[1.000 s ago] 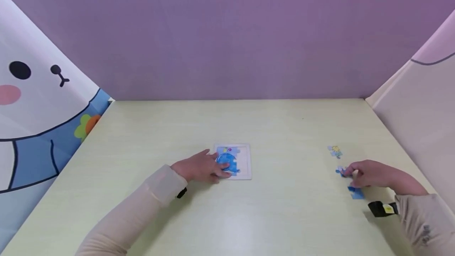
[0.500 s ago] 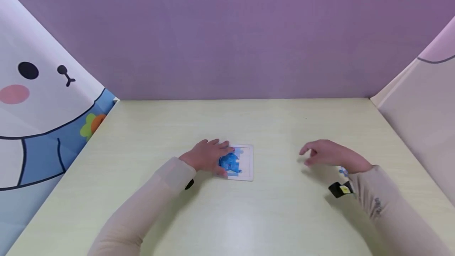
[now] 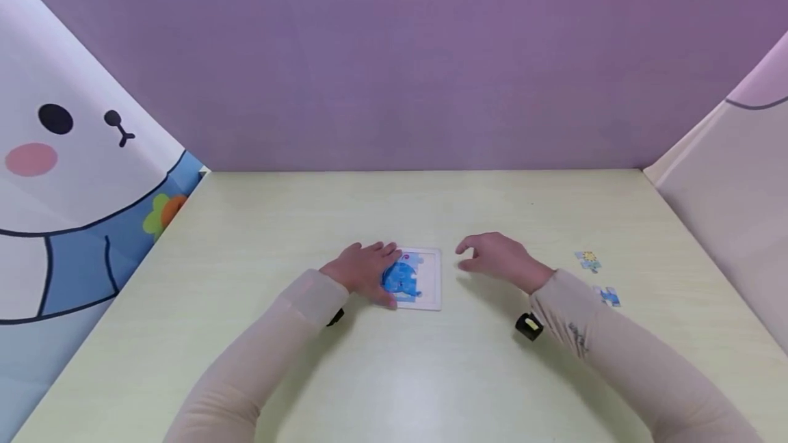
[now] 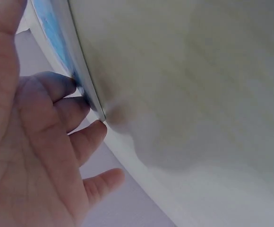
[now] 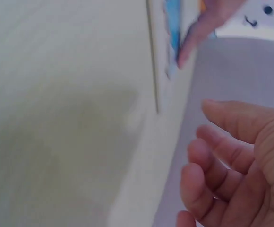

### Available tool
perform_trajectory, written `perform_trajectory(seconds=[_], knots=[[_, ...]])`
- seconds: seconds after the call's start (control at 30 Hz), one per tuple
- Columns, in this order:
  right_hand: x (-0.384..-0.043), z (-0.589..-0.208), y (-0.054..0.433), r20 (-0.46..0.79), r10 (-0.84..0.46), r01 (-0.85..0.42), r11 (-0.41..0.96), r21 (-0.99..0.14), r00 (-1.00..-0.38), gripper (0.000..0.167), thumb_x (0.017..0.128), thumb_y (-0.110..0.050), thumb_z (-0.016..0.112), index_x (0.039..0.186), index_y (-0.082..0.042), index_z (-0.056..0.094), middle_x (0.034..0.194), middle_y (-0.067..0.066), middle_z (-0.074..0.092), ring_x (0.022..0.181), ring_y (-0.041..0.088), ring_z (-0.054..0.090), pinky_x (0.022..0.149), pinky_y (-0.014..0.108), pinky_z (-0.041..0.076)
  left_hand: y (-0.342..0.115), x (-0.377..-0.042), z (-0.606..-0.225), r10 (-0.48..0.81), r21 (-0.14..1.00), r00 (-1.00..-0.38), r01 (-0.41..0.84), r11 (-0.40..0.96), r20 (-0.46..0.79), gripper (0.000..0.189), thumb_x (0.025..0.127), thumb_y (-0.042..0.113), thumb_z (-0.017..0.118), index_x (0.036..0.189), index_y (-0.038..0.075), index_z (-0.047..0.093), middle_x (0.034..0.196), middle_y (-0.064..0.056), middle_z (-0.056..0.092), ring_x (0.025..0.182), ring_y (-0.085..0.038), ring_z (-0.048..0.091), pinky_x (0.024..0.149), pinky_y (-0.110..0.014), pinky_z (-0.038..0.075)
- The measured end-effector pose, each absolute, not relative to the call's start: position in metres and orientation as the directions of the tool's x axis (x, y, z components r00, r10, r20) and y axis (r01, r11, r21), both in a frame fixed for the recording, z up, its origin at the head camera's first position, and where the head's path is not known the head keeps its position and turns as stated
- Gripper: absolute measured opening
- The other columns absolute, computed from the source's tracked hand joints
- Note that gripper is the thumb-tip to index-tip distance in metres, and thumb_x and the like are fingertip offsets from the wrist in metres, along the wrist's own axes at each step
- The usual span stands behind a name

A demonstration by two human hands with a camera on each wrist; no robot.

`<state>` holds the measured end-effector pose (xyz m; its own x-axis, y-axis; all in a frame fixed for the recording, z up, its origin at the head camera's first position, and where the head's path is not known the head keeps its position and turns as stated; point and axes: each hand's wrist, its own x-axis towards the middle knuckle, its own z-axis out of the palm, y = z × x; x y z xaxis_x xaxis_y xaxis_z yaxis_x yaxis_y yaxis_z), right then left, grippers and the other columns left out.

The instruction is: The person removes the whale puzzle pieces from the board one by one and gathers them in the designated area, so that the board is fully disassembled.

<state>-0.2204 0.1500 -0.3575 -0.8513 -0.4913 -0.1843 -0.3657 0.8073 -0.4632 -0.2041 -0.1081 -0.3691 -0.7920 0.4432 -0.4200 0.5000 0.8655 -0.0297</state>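
A square jigsaw tray (image 3: pixel 433 299) with a pale frame lies mid-table, its left part filled with pieces showing a blue animal picture (image 3: pixel 401 279). Its right strip is bare and pale. My left hand (image 3: pixel 367 270) rests over the tray's left side, fingers spread; the left wrist view has its fingertips (image 4: pixel 97 130) at the tray's edge. To the right of the tray, my right hand (image 3: pixel 495 256) hovers over the table. In the right wrist view its fingers (image 5: pixel 193 182) are loosely curled, thumb apart, and nothing shows between them.
Two loose groups of jigsaw pieces lie on the right of the table: one with a yellow sun (image 3: pixel 589 260), one blue (image 3: pixel 608 296) beside the right sleeve (image 3: pixel 606 333). A purple backdrop (image 3: pixel 418 87) rises behind the table (image 3: pixel 345 204).
My right hand has left the loose pieces and travelled left to near the tray. My left hand has shifted slightly on the tray, its fingers now pointing more toward the far edge.
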Motion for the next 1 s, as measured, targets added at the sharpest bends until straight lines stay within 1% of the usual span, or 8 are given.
perform_trajectory(seconds=[0.13,0.2,0.37,0.47,0.67,0.8,0.9,1.0], knots=[[-0.224,-0.361,0.128,-0.208,-0.509,-0.378,0.806,-0.455,-0.835,0.035,0.088,-0.021,0.068,0.119,-0.006,0.066,0.107,0.007,0.069,0.091,0.021,0.064,0.076,0.038,0.050,-0.106,-0.203,-0.369,0.417,-0.034,-0.800,0.476,0.879,-0.431,0.098,0.078,0.064,0.065,0.153,0.015,0.025,0.158,-0.003,0.022,0.144,-0.026,0.021,0.110,-0.052,0.023],[-0.227,-0.362,0.119,-0.208,-0.515,-0.386,0.805,-0.450,-0.832,0.036,0.088,-0.020,0.069,0.120,-0.005,0.066,0.116,0.010,0.067,0.101,0.024,0.063,0.083,0.041,0.049,-0.105,-0.204,-0.369,0.403,-0.046,-0.807,0.466,0.883,-0.432,0.099,0.077,0.066,0.064,0.153,0.017,0.024,0.158,-0.002,0.021,0.144,-0.025,0.021,0.111,-0.052,0.022],[-0.228,-0.368,0.101,-0.268,-0.446,-0.310,0.850,-0.425,-0.854,0.041,0.088,-0.020,0.069,0.127,-0.007,0.063,0.129,0.009,0.061,0.121,0.028,0.053,0.094,0.046,0.044,-0.100,-0.204,-0.372,0.409,-0.043,-0.812,0.467,0.883,-0.417,0.099,0.077,0.067,0.064,0.153,0.017,0.025,0.158,-0.001,0.021,0.144,-0.025,0.021,0.111,-0.052,0.021],[-0.227,-0.373,0.093,-0.294,-0.412,-0.280,0.872,-0.401,-0.862,0.041,0.088,-0.020,0.068,0.127,-0.009,0.063,0.129,0.008,0.061,0.120,0.027,0.054,0.090,0.045,0.045,-0.096,-0.203,-0.374,0.412,-0.039,-0.813,0.467,0.883,-0.412,0.099,0.076,0.067,0.065,0.153,0.018,0.026,0.158,0.000,0.022,0.144,-0.024,0.021,0.111,-0.052,0.021],[-0.225,-0.379,0.081,-0.301,-0.394,-0.280,0.891,-0.358,-0.868,0.038,0.089,-0.025,0.067,0.123,-0.008,0.066,0.125,0.008,0.063,0.110,0.024,0.059,0.086,0.043,0.047,-0.091,-0.201,-0.378,0.377,-0.031,-0.820,0.432,0.902,-0.431,0.099,0.077,0.064,0.065,0.154,0.017,0.024,0.159,-0.001,0.020,0.144,-0.025,0.019,0.111,-0.053,0.020],[-0.226,-0.379,0.077,-0.285,-0.408,-0.326,0.898,-0.294,-0.867,0.032,0.088,-0.026,0.068,0.115,-0.008,0.070,0.113,0.006,0.069,0.090,0.019,0.061,0.073,0.039,0.048,-0.090,-0.201,-0.380,0.374,-0.028,-0.820,0.428,0.903,-0.433,0.099,0.079,0.064,0.064,0.154,0.015,0.022,0.159,-0.002,0.019,0.144,-0.026,0.019,0.112,-0.053,0.019],[-0.225,-0.377,0.076,-0.269,-0.409,-0.337,0.900,-0.276,-0.872,0.028,0.088,-0.025,0.070,0.109,-0.008,0.073,0.106,0.005,0.070,0.080,0.017,0.058,0.069,0.037,0.046,-0.091,-0.202,-0.379,0.374,-0.016,-0.825,0.419,0.908,-0.424,0.099,0.078,0.063,0.066,0.153,0.015,0.024,0.159,-0.003,0.020,0.144,-0.027,0.019,0.112,-0.053,0.019],[-0.224,-0.376,0.074,-0.256,-0.399,-0.322,0.900,-0.294,-0.880,0.028,0.087,-0.024,0.070,0.110,-0.007,0.072,0.109,0.007,0.070,0.087,0.019,0.062,0.073,0.039,0.047,-0.092,-0.203,-0.379,0.379,-0.009,-0.831,0.418,0.908,-0.407,0.098,0.077,0.063,0.068,0.153,0.015,0.027,0.158,-0.003,0.022,0.143,-0.027,0.021,0.112,-0.052,0.019]])
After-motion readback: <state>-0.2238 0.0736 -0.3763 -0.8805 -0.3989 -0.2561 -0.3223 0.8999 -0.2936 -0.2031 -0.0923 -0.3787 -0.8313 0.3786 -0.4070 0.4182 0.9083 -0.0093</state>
